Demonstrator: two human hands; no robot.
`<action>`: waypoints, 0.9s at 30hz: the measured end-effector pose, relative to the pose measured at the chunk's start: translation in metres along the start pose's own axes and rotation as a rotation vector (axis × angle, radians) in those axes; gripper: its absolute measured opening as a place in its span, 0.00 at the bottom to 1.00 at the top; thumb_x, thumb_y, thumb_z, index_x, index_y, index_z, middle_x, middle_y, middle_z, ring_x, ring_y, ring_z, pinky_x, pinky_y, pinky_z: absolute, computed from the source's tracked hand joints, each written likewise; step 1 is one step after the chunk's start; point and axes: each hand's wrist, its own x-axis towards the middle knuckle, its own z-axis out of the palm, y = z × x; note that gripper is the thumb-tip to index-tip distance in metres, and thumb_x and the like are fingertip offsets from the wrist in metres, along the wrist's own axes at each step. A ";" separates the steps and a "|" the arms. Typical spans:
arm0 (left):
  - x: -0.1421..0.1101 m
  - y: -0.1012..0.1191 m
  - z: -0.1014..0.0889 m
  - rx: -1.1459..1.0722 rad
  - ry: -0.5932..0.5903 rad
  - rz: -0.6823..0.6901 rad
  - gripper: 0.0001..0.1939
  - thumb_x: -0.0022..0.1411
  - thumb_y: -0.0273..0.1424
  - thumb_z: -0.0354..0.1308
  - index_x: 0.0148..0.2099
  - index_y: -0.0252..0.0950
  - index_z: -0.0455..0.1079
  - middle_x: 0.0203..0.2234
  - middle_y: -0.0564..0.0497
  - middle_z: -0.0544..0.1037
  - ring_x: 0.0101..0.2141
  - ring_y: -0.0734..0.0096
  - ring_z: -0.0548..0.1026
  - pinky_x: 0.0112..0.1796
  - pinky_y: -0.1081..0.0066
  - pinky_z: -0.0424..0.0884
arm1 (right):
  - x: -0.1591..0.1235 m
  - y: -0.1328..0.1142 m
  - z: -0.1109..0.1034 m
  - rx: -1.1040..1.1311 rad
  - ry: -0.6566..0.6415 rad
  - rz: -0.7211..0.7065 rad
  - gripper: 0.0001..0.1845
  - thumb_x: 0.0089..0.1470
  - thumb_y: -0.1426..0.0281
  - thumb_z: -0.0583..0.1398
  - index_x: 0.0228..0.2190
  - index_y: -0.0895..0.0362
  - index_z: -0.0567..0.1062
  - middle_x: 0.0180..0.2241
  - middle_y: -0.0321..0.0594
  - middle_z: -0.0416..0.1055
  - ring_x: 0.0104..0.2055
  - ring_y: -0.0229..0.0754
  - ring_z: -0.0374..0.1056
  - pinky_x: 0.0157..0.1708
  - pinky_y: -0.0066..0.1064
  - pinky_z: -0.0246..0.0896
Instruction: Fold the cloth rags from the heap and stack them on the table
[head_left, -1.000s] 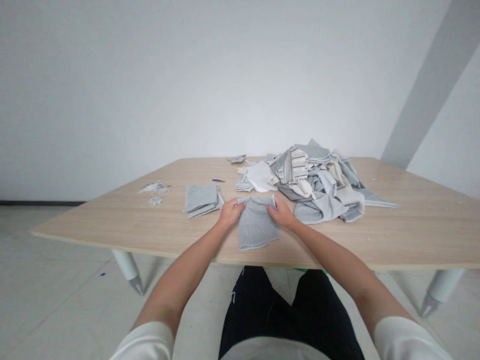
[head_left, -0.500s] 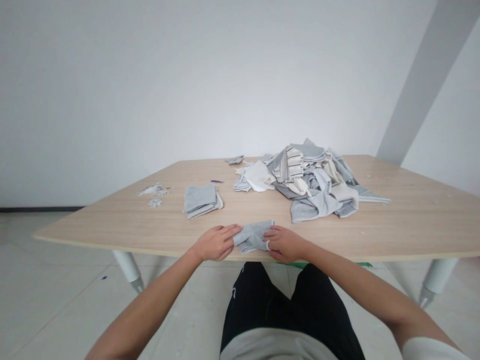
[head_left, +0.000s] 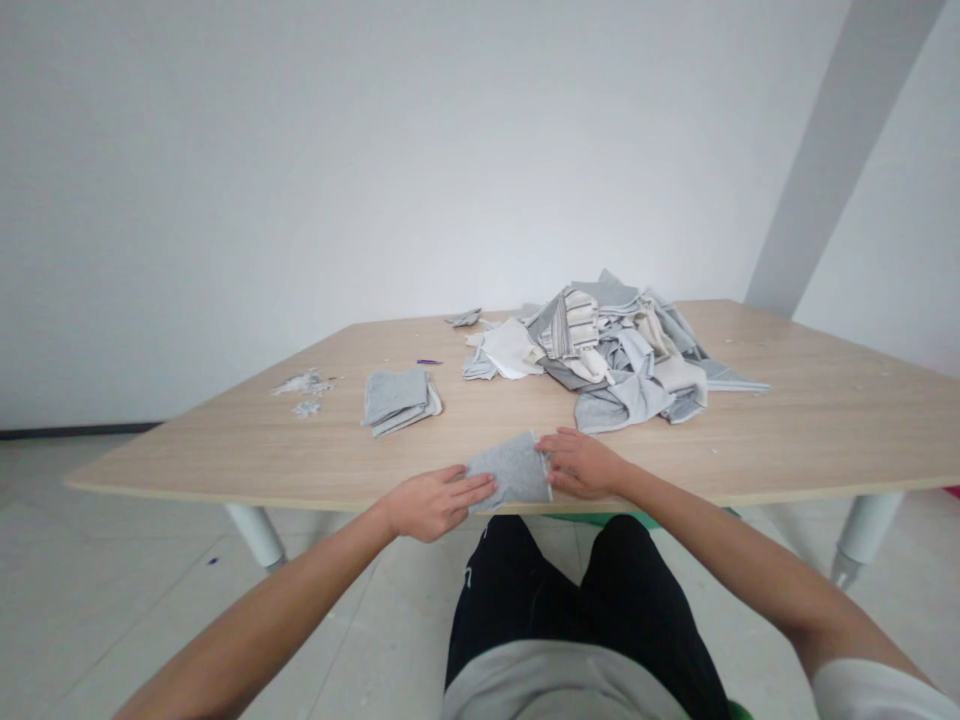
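A small grey cloth (head_left: 510, 470) lies folded flat at the near edge of the wooden table (head_left: 787, 430). My left hand (head_left: 435, 500) rests on its lower left edge with fingers stretched out flat. My right hand (head_left: 577, 462) presses on its right edge, fingers extended and close together. Neither hand lifts the cloth.
A stack of folded grey cloths (head_left: 399, 398) sits to the left of centre. A big heap of unfolded grey, white and striped cloths (head_left: 622, 355) fills the far middle. Small scraps (head_left: 304, 385) lie at the far left. A white wall stands behind.
The grey cloth was held up by its top corners, then brought down and folded at the table's near edge. Both hands now lie flat on it.
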 end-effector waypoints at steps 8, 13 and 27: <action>0.038 0.026 0.025 0.129 0.065 -0.096 0.12 0.64 0.32 0.50 0.38 0.34 0.73 0.52 0.40 0.72 0.55 0.58 0.67 0.48 0.59 0.66 | 0.061 -0.013 0.030 0.074 -0.110 0.155 0.20 0.62 0.61 0.49 0.46 0.58 0.73 0.56 0.49 0.64 0.59 0.49 0.58 0.58 0.47 0.49; 0.049 0.038 0.034 0.043 0.261 -0.283 0.09 0.63 0.31 0.51 0.36 0.35 0.72 0.48 0.45 0.75 0.50 0.63 0.71 0.47 0.62 0.68 | 0.055 0.000 0.030 0.072 -0.049 0.295 0.22 0.65 0.63 0.43 0.51 0.58 0.69 0.56 0.50 0.65 0.61 0.50 0.55 0.60 0.58 0.36; 0.076 0.055 0.014 -0.371 0.158 -0.345 0.17 0.59 0.45 0.55 0.44 0.41 0.74 0.56 0.46 0.69 0.55 0.57 0.67 0.54 0.57 0.63 | 0.031 -0.004 0.036 0.110 -0.056 0.356 0.26 0.63 0.60 0.47 0.57 0.60 0.64 0.60 0.50 0.58 0.63 0.49 0.51 0.61 0.49 0.42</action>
